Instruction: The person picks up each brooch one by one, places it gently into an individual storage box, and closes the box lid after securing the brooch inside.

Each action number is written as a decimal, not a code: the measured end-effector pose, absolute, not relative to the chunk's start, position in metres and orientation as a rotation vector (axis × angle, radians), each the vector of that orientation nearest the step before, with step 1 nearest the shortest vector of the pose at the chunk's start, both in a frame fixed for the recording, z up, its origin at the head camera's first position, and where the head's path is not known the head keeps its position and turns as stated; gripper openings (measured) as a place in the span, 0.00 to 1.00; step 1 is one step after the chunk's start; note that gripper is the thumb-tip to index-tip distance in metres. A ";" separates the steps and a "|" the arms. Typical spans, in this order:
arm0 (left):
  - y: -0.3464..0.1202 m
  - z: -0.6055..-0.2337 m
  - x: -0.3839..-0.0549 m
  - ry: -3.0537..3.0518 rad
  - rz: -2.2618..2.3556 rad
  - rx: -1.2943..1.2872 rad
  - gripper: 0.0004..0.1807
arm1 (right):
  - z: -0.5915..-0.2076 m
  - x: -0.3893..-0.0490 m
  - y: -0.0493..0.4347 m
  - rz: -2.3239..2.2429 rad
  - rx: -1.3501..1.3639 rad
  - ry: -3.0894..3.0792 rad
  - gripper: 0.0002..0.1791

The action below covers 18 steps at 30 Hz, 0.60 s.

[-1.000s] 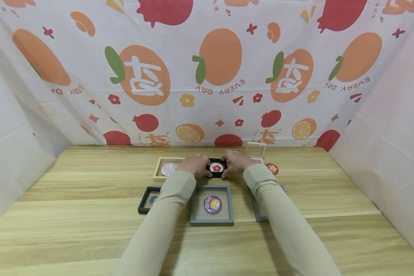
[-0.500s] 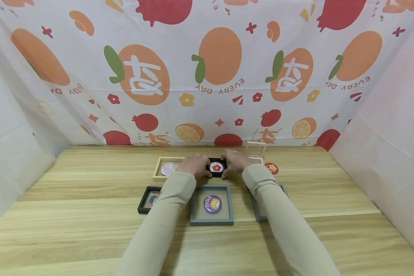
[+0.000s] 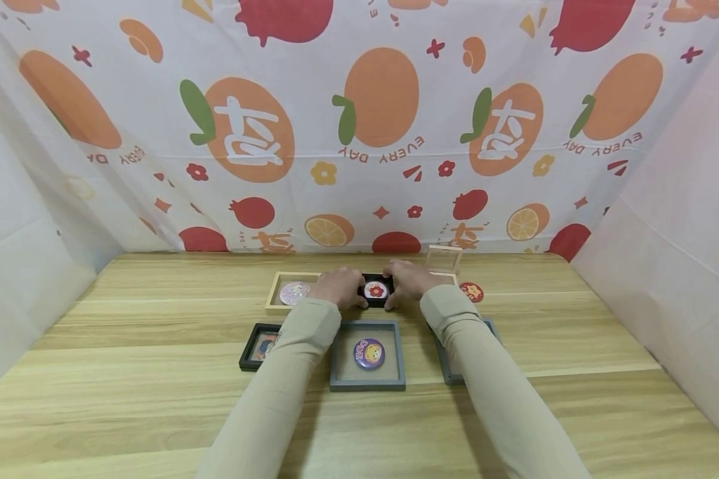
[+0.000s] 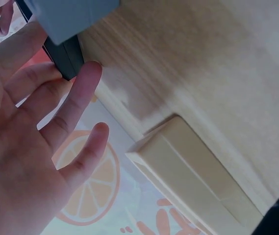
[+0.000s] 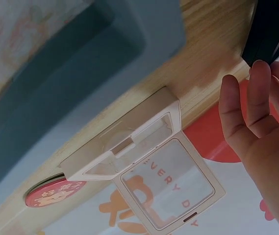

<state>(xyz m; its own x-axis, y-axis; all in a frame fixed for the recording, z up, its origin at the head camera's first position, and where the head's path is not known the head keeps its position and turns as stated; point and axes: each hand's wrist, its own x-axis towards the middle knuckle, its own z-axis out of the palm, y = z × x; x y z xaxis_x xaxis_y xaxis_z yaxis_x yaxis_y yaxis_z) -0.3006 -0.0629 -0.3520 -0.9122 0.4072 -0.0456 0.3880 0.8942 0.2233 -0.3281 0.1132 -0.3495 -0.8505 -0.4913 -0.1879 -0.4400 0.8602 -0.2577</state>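
In the head view, a small black frame (image 3: 376, 305) holds a round white badge with a red flower (image 3: 375, 290). My left hand (image 3: 340, 287) grips its left side, thumb at the near corner and fingers toward the far one. From the right, my right hand (image 3: 412, 281) grips the opposite side the same way. The left wrist view shows fingertips at a corner of the black frame (image 4: 68, 56), the ring and little fingers spread away from it. The right wrist view catches fingertips touching the other end of the black frame (image 5: 264, 39).
Nearer the body lie a grey frame (image 3: 368, 385) with a purple bear badge (image 3: 369, 354), another black frame (image 3: 249, 356) and a second grey frame (image 3: 453, 380), partly under the right arm. A light wooden frame (image 3: 271, 303), an open cream case (image 5: 124, 142) and a red badge (image 5: 53, 192) flank the hands.
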 end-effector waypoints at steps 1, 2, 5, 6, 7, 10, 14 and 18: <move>-0.063 -0.352 -0.300 2.967 0.322 0.623 0.15 | -0.350 -0.328 0.113 -0.302 -0.710 2.786 0.33; -0.063 -0.352 -0.300 2.967 0.320 0.622 0.15 | -0.350 -0.328 0.113 -0.304 -0.710 2.785 0.33; -0.062 -0.353 -0.300 2.971 0.302 0.619 0.15 | -0.350 -0.327 0.112 -0.305 -0.711 2.783 0.32; -0.062 -0.353 -0.300 2.975 0.294 0.621 0.15 | -0.350 -0.327 0.112 -0.302 -0.712 2.783 0.32; -0.062 -0.353 -0.300 2.979 0.284 0.621 0.16 | -0.350 -0.327 0.112 -0.297 -0.712 2.785 0.32; -0.061 -0.353 -0.299 3.000 0.237 0.636 0.17 | -0.350 -0.327 0.111 -0.278 -0.716 2.795 0.31; -0.059 -0.353 -0.297 3.027 0.200 0.662 0.17 | -0.350 -0.326 0.109 -0.261 -0.727 2.815 0.28; -0.058 -0.355 -0.296 3.055 0.195 0.690 0.15 | -0.352 -0.326 0.106 -0.238 -0.731 2.843 0.25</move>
